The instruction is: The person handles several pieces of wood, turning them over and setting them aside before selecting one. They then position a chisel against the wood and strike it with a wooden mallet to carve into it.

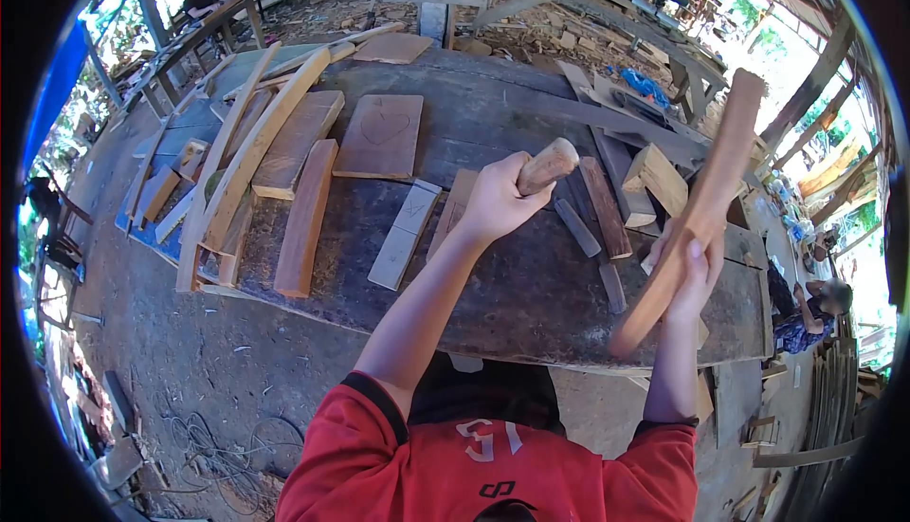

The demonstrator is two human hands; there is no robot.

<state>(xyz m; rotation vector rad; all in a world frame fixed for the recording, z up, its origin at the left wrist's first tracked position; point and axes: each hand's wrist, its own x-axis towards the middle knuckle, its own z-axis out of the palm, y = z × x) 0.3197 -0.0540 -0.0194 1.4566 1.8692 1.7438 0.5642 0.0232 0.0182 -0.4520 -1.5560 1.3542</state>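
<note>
My left hand (498, 201) is closed around a round wooden handle (548, 165). Its blunt, pale end sticks up past my thumb, and I cannot see what the lower end joins. In my right hand (694, 271) I grip a long, curved piece of wood (718, 181), tilted over the right side of the workbench (474, 318). Its lower end is slightly blurred. Between the hands, narrow dark bars (576, 227) and a reddish-brown wooden strip (605, 207) lie on the bench. A pale wooden block (656, 179) sits behind the right hand.
Left of my arm lie a marked grey block (405, 235), a reddish beam (307, 219), a square board with a drawn heart (379, 135) and long curved timbers (261, 147). A person (813, 313) is at the right, others farther back. Cables (223, 451) lie on the floor.
</note>
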